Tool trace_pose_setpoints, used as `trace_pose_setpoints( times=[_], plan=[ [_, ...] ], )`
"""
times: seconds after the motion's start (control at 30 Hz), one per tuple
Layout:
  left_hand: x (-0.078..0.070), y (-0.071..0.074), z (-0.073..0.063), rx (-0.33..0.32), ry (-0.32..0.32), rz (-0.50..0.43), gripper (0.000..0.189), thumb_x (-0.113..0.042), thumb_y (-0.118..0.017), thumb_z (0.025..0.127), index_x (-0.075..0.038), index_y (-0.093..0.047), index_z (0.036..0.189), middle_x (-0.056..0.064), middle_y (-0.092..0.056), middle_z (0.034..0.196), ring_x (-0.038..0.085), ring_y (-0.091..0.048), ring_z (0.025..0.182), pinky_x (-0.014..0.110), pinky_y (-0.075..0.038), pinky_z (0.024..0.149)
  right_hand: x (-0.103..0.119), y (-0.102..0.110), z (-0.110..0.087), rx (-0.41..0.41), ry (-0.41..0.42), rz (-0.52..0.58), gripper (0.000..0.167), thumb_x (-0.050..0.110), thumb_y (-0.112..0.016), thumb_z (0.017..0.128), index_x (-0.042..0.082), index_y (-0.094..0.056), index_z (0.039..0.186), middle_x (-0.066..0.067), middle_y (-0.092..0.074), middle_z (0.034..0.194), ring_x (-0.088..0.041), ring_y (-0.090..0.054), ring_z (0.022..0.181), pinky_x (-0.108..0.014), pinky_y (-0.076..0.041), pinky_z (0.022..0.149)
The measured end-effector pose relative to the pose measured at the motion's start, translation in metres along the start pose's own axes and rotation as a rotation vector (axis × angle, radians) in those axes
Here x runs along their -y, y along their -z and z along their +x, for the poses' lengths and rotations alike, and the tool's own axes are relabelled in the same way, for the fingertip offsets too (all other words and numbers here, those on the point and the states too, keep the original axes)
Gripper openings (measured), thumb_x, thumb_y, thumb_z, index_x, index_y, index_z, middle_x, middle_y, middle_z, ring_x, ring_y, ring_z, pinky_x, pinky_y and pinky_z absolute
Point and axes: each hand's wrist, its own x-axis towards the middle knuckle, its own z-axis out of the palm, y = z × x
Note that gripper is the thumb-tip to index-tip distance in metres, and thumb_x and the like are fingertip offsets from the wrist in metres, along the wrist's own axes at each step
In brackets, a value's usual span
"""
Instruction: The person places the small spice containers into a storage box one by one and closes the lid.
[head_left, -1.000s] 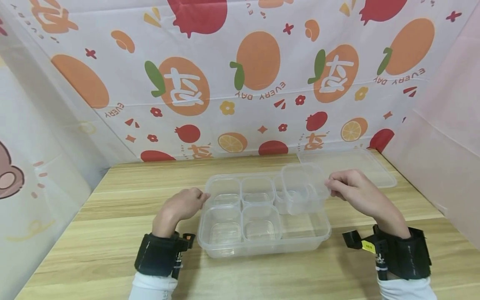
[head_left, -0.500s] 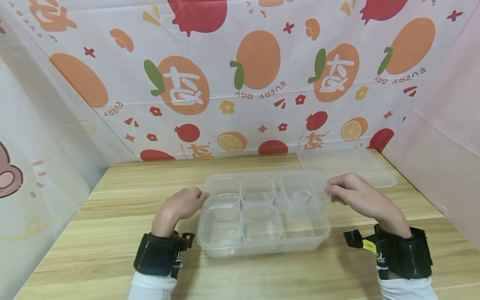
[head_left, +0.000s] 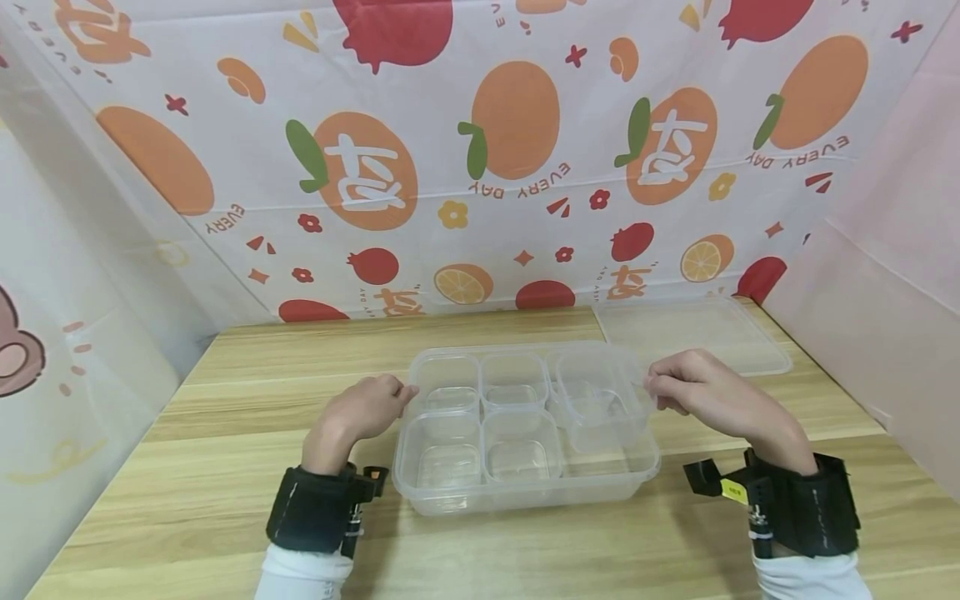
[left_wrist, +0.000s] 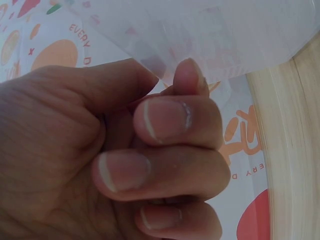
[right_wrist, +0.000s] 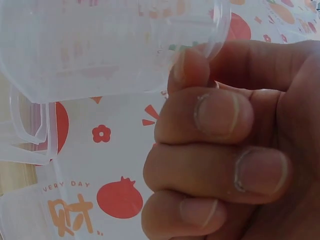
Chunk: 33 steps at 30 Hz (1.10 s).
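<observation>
A large clear plastic box (head_left: 525,497) lies on the wooden table. My left hand (head_left: 366,410) pinches its left rim between thumb and curled forefinger; the box wall (left_wrist: 200,40) fills the top of the left wrist view. My right hand (head_left: 708,396) grips the rim of a small clear container (head_left: 603,429) by its right side, also seen as a cloudy tub (right_wrist: 95,55) in the right wrist view. This tub hangs tilted over the right part of the box. Several similar small containers (head_left: 522,454) sit inside, in two rows; one at back right is partly hidden behind the held tub.
A flat clear lid (head_left: 693,321) lies at the back right of the table (head_left: 247,433). Behind stands a fruit-printed cloth (head_left: 517,242), with further cloth walls at left and right. A black camera strap (head_left: 813,504) sits on each wrist.
The small container in my right hand has come down and nearer to me, over the box's front right part. My left hand keeps its place on the box rim.
</observation>
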Motion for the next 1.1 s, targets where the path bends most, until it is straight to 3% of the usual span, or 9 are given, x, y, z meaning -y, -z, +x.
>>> trace_pose_setpoints(
  times=[0.63,1.1],
  plan=[
    [0.0002,0.0008,0.0008,0.002,0.001,0.006,0.033,-0.021,-0.043,0.104,0.000,-0.064,0.089,0.003,-0.038,0.067,0.018,-0.036,0.060,0.030,-0.031,0.056,0.0002,-0.0021,0.0028,0.047,-0.031,-0.018,0.027,0.008,-0.050,0.098,0.008,-0.063,0.074,0.003,-0.041,0.059,-0.010,-0.040,0.052,-0.024,-0.034,0.051],
    [-0.0002,0.0001,0.0000,-0.002,0.001,0.009,0.033,-0.021,-0.043,0.104,0.000,-0.063,0.086,0.002,-0.037,0.066,0.017,-0.035,0.059,0.030,-0.030,0.055,-0.0001,-0.0060,0.0055,0.092,-0.046,-0.056,0.032,0.006,-0.050,0.097,0.008,-0.057,0.066,0.004,-0.038,0.056,-0.009,-0.038,0.050,-0.025,-0.034,0.053]
  ],
)
